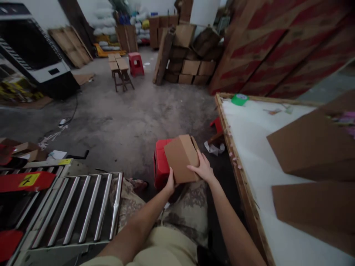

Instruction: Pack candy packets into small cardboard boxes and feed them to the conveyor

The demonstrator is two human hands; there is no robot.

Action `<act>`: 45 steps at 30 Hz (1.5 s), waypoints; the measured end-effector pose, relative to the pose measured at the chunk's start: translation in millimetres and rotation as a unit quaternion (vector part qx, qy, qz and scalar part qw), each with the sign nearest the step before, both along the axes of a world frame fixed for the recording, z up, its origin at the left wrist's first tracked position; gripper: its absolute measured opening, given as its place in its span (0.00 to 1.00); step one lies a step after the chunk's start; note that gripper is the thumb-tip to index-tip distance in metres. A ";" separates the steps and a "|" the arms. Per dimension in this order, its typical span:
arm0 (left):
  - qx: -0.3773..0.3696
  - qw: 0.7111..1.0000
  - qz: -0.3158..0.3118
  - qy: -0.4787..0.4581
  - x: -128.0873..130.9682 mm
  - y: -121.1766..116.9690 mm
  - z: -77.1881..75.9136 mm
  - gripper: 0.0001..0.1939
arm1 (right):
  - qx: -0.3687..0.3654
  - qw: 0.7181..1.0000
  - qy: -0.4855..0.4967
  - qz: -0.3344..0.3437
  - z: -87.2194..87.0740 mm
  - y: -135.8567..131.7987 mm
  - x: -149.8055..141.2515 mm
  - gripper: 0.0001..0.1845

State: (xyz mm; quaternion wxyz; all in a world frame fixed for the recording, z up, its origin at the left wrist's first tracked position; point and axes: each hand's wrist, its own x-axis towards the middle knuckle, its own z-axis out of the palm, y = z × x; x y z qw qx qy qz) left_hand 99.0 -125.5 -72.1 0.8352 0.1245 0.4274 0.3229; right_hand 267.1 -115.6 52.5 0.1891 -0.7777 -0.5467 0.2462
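Now the cardboard box [179,159], partly hiding the red stool [160,173], is clasped between the left hand [169,183] and right hand [203,168], fingers spread against it, likely light, stiffish, best gripped at opposite sides.

The left hand [170,183] and the right hand [204,168] hold one cardboard box [179,159]. On the left side stands a roller conveyor [90,210]

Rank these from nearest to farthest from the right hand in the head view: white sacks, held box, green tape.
1. Held box: touching the right hand, which grips its right side.
2. Green tape: ahead to the right, near the table's far edge.
3. White sacks: stacked at the back, ahead to the left.
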 end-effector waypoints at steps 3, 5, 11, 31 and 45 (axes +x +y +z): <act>0.014 0.997 0.040 -0.056 -1.6 7.0 3.0 0.42 | 0.053 0.996 0.040 -0.053 -14.0 -22.1 -6.7 0.58; 0.011 0.998 0.040 -0.052 -25.1 5.4 11.2 0.42 | 0.078 0.994 0.057 -0.060 -15.0 -34.5 -25.4 0.57; 0.098 0.975 0.200 0.009 -151.1 -36.3 38.5 0.38 | 0.136 0.974 -0.007 0.183 50.3 -40.5 -146.9 0.60; 0.310 0.587 -0.004 0.748 -319.4 -131.3 170.9 0.62 | 0.030 0.718 0.049 0.693 43.6 -12.6 -392.8 0.58; 0.168 0.455 -0.083 0.870 -527.2 -126.9 191.6 0.48 | -0.171 0.853 0.362 0.334 -53.3 -12.5 -149.8 0.50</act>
